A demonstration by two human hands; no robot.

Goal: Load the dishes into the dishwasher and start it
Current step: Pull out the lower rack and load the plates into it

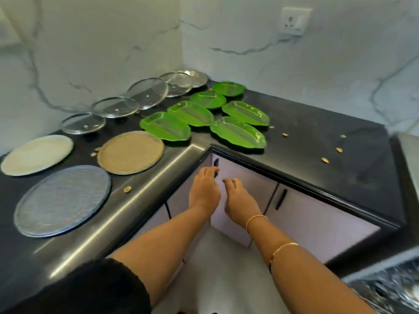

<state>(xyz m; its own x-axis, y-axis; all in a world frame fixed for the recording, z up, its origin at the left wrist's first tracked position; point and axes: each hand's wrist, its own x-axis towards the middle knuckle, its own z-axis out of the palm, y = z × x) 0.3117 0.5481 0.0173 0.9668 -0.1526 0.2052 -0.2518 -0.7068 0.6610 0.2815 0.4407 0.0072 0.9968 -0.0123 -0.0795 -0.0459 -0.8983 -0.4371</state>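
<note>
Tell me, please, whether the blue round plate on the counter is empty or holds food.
Empty: the blue round plate shows only its bare textured surface, with nothing lying on it.

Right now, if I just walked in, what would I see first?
The bright green leaf-shaped plates clustered at the counter corner jump out first. Left of them lie three big round plates, with glass lids lined along the wall. Below, the left hand and right hand reach toward a cupboard door with a dark handle.

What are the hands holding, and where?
The left hand curls its fingers round the lower part of the black cabinet handle; the right hand holds nothing.
</note>
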